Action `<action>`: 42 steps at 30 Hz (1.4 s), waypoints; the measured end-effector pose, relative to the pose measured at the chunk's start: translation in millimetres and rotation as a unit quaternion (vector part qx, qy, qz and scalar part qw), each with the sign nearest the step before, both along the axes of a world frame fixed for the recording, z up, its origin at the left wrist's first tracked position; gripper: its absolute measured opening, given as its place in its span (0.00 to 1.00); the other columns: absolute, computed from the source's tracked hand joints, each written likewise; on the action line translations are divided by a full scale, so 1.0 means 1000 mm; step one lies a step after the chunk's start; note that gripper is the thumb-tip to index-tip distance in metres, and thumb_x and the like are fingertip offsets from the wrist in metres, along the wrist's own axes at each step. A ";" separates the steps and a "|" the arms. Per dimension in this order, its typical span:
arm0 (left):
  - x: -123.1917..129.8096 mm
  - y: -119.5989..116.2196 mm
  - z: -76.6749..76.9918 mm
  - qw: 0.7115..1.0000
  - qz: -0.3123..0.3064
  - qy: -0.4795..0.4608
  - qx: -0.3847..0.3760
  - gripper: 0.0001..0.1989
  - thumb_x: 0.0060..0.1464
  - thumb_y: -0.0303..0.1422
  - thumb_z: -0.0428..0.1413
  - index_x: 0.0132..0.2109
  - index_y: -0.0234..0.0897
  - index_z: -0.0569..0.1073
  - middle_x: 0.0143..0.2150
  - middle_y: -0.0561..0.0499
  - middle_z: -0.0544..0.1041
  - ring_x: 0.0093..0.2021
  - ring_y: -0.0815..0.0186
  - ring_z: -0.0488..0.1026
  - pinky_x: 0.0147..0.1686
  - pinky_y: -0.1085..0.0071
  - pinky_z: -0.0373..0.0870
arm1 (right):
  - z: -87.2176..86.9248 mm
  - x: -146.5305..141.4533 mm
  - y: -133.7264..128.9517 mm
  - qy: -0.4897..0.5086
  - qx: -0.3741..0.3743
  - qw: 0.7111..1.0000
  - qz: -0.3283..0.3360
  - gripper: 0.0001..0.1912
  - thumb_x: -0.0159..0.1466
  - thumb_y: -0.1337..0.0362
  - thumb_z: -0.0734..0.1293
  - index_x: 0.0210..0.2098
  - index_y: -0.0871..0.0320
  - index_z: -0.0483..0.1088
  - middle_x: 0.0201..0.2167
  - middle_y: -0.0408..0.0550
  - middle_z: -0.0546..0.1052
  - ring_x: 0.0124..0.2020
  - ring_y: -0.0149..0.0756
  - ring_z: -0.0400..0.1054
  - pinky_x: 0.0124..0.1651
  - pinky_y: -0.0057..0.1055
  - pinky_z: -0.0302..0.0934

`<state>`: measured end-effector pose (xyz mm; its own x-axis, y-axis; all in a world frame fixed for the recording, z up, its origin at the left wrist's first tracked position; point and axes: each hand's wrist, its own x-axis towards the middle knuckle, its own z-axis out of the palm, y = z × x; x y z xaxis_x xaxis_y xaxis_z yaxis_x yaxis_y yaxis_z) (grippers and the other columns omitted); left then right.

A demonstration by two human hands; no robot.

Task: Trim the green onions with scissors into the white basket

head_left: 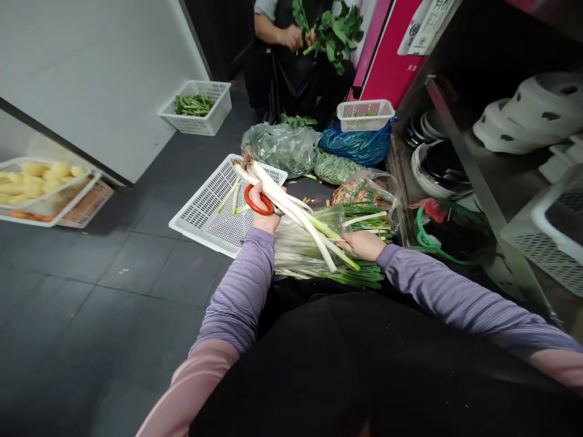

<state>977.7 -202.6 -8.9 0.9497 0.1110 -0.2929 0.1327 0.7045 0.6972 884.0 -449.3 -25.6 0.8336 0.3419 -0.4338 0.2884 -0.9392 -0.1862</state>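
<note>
Orange-handled scissors [257,203] sit in the left hand [264,212], fingers clamped through the loops. The right hand [363,244] has its fingers closed on a bunch of scallions [296,212], held slanting with the roots over a white perforated tray [207,212] on the floor [113,291]. More scallions [359,276] lie beneath.

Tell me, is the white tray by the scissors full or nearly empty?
Nearly empty: the tray holds only a few pale green trimmings; most of its mesh floor shows bare.

Dark grey tiled floor [91,315], white wall panel [100,73], metal shelving [460,158] at right.
</note>
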 end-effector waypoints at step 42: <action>-0.024 -0.068 -0.012 0.970 -0.140 -0.059 0.188 0.18 0.41 0.36 0.69 0.33 0.33 0.69 0.23 0.54 0.71 0.21 0.71 0.68 0.20 0.75 0.67 | -0.034 0.049 0.012 -0.007 0.367 0.899 -0.240 0.22 0.48 0.55 0.68 0.41 0.58 0.69 0.38 0.53 0.78 0.39 0.43 0.71 0.48 0.40 0.63</action>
<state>953.6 -270.3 -20.9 0.9825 -0.0790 -0.1684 0.1855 0.3442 0.9204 933.4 -437.5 -59.5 0.9652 0.1306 -0.2264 -0.1102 -0.5819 -0.8058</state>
